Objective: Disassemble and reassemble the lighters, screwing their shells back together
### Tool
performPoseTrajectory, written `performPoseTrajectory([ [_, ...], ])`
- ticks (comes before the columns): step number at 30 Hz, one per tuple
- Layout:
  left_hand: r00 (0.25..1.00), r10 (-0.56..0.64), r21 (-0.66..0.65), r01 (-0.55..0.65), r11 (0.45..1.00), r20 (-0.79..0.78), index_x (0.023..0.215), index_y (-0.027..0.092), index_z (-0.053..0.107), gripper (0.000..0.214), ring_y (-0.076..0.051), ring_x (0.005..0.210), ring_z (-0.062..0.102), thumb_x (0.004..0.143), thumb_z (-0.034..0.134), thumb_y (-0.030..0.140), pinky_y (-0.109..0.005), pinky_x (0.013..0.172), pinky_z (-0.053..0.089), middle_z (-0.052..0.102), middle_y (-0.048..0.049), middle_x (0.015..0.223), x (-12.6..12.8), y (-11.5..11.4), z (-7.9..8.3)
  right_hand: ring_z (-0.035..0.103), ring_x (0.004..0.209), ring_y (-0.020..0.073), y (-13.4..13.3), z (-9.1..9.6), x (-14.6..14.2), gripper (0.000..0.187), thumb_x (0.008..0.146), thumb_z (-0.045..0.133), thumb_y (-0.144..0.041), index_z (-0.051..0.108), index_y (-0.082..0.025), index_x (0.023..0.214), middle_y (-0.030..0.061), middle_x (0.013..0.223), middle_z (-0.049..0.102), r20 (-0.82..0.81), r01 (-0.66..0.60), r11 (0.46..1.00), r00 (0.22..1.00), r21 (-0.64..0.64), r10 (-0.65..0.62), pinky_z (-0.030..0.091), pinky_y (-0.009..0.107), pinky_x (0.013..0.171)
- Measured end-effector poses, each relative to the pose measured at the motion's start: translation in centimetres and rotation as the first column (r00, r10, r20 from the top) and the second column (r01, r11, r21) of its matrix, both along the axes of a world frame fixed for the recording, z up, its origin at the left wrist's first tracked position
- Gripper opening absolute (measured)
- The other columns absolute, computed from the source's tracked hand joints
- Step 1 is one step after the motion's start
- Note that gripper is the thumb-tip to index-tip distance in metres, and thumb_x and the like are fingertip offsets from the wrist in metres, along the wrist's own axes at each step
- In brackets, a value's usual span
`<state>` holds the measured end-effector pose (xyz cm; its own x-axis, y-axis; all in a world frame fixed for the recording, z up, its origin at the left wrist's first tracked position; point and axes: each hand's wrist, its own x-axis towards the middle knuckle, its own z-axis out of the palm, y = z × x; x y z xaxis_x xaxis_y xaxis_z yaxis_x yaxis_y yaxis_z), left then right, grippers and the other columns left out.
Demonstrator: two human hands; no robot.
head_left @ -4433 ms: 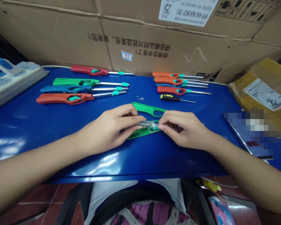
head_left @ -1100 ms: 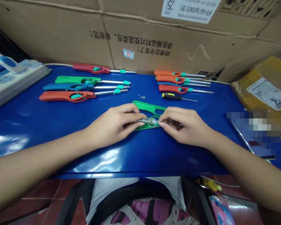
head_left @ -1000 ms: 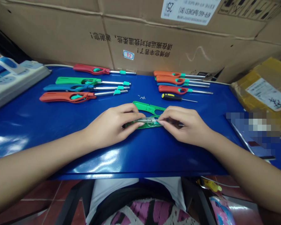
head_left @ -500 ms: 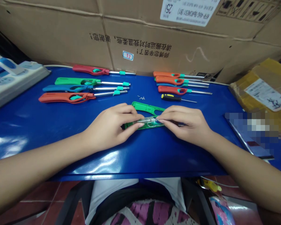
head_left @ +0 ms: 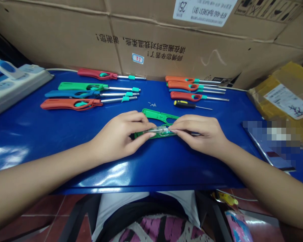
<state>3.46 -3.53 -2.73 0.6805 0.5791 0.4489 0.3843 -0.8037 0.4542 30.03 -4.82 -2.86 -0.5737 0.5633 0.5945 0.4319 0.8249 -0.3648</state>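
My left hand [head_left: 121,134] pinches the clear fuel tank [head_left: 155,130] of a lighter between thumb and fingers. The tank lies over a green lighter handle half [head_left: 137,135], with thin white wires beside it. At the tank's right end, my right hand [head_left: 202,132] has thumb and fingertips closed on a small pale part [head_left: 168,129], whose exact kind is too small to make out. Just behind both hands rests the other green handle half [head_left: 154,115], its inner side up. Fingers cover parts of the tank and the lower half.
Several long-necked lighters lie at the back left, among them a red-orange lighter [head_left: 65,104]; more, with a red lighter [head_left: 187,96], lie back right. A screwdriver [head_left: 184,104] and tiny slivers [head_left: 153,105] are nearby. A power strip [head_left: 20,84] and a cardboard box [head_left: 151,40] border the table.
The hands stay almost in place. At the tank's right end, the pale part and the wires have shifted slightly; more of the pale part shows by the right fingertips.
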Motion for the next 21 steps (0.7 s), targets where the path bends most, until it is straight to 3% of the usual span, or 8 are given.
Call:
performPoseTrajectory([
  [10, 1.0, -0.013, 0.006, 0.013, 1.0, -0.002, 0.111, 0.012, 0.076, 0.023, -0.017, 0.088, 0.066, 0.098, 0.061, 0.023, -0.029, 0.083, 0.053, 0.071, -0.0064, 0.096, 0.09, 0.14, -0.07, 0.073, 0.087, 0.014, 0.06, -0.3, -0.08, 0.013, 0.093, 0.065, -0.008, 0.074, -0.016, 0.097, 0.0065, 0.093, 0.077, 0.005, -0.025, 0.999, 1.0, -0.021, 0.025, 0.058, 0.023, 0.082],
  [16, 1.0, 0.015, 0.024, -0.015, 1.0, -0.017, 0.113, 0.015, 0.076, 0.023, -0.018, 0.087, 0.065, 0.099, 0.06, 0.026, -0.03, 0.081, 0.053, 0.071, -0.0063, 0.096, 0.09, 0.08, -0.16, 0.059, 0.059, 0.0083, -0.4, -0.1, -0.16, 0.011, 0.09, 0.067, -0.011, 0.073, -0.014, 0.098, 0.0064, 0.092, 0.073, -0.016, 0.036, 0.991, 0.999, -0.127, -0.039, 0.049, 0.022, 0.051],
  [21, 1.0, 0.01, 0.035, -0.009, 0.999, -0.018, 0.112, 0.014, 0.075, 0.023, -0.017, 0.087, 0.065, 0.1, 0.059, 0.025, -0.031, 0.081, 0.053, 0.071, -0.0065, 0.096, 0.13, 0.03, -0.09, 0.053, 0.054, 0.0068, -0.48, 0.15, 0.01, 0.012, 0.089, 0.069, -0.015, 0.072, -0.012, 0.1, 0.0077, 0.093, 0.072, 0.01, 0.025, 0.991, 1.0, -0.131, -0.024, 0.047, 0.023, 0.05],
])
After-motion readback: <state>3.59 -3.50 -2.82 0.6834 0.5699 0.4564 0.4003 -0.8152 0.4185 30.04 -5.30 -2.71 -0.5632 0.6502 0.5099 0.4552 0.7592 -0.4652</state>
